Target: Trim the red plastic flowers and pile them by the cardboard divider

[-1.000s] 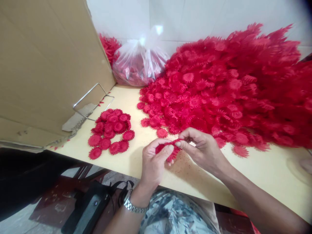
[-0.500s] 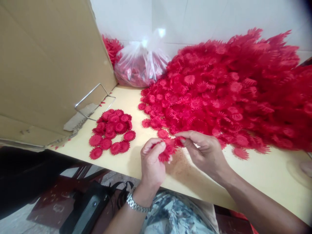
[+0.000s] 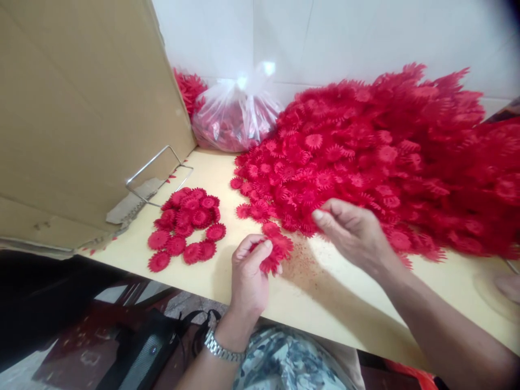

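My left hand (image 3: 248, 273), with a metal watch at the wrist, pinches a red flower-shaped piece (image 3: 279, 252) with a fringed edge above the table. Its thumb lies on top, and the piece's lower layers are hidden by the fingers. To the right, my right hand (image 3: 352, 230) is closed in a pinch at the front of a big heap of red fringed pieces (image 3: 337, 151). Whatever lies between its fingertips blends into the red behind. On the left side of the table sits a smaller cluster of round red flower-shaped pieces (image 3: 184, 219).
A tied clear plastic bag (image 3: 238, 116) of red pieces leans by the wall. The cardboard box (image 3: 89, 108) stands at the left, with a bent metal wire frame (image 3: 152, 162) beside it. Red crumbs dot the pale table (image 3: 325, 303) between my hands.
My right hand has moved away from the left hand, up and to the right, to the heap's edge. The left hand keeps its hold and has shifted slightly left.
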{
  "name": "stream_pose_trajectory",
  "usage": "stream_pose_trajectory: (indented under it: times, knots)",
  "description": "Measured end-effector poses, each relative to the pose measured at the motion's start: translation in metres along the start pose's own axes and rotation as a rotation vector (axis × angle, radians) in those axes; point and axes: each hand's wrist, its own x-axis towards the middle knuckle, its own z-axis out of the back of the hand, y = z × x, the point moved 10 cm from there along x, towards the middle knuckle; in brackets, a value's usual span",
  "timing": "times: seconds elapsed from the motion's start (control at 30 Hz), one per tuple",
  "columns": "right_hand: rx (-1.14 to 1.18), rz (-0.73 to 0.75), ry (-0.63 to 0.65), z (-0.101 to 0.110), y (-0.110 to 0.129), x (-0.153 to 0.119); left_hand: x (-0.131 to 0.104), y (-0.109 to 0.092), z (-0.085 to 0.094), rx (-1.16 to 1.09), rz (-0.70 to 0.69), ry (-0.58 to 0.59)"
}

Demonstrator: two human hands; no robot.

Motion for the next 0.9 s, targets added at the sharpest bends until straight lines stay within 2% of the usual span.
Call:
stream_pose_trajectory:
  times: [0.13,0.2,0.23,0.27,0.37,0.4,0.43,0.47,0.53,0.67,0.73,0.77,0.8,0.9]
  knots:
    - [-0.576,0.146,-0.241,0.05,0.024,0.036,-0.001,-0.001,0.001,0.011,-0.004,-0.009]
    - [-0.735,0.228,-0.302,0.054,0.037,0.039,-0.002,-0.002,0.0,0.023,-0.016,0.0]
    - [-0.706,0.261,-0.268,0.047,0.041,0.036,-0.002,-0.002,-0.001,0.03,-0.02,0.008]
    - [-0.615,0.289,-0.176,0.032,0.042,0.031,-0.002,-0.001,-0.002,0.035,-0.023,0.016]
    - [-0.236,0.295,0.236,-0.031,0.04,0.003,-0.003,0.0,-0.004,0.052,-0.037,0.038]
    - [-0.15,0.258,0.296,-0.043,0.037,-0.005,-0.003,0.0,-0.004,0.065,-0.039,0.047]
    - [-0.087,0.22,0.304,-0.048,0.034,-0.008,-0.002,0.0,-0.005,0.079,-0.042,0.055]
    - [-0.049,0.186,0.263,-0.044,0.03,-0.006,-0.002,0.0,-0.005,0.091,-0.044,0.065]
    - [-0.079,0.167,0.105,-0.019,0.024,0.006,-0.002,0.0,-0.007,0.098,-0.047,0.089]
    - [-0.614,0.268,-0.205,0.04,0.035,0.033,-0.002,-0.001,-0.014,0.042,-0.042,0.144]
    - [-0.741,0.278,-0.28,0.051,0.04,0.035,-0.002,0.001,-0.017,0.016,-0.022,0.162]
    - [-0.687,0.275,-0.25,0.047,0.04,0.033,-0.003,0.003,-0.017,0.011,-0.011,0.167]
    - [-0.569,0.268,-0.166,0.036,0.038,0.029,-0.003,0.004,-0.018,0.009,-0.003,0.167]
    - [-0.158,0.199,0.267,-0.025,0.031,0.005,-0.002,0.006,-0.017,0.022,-0.012,0.155]
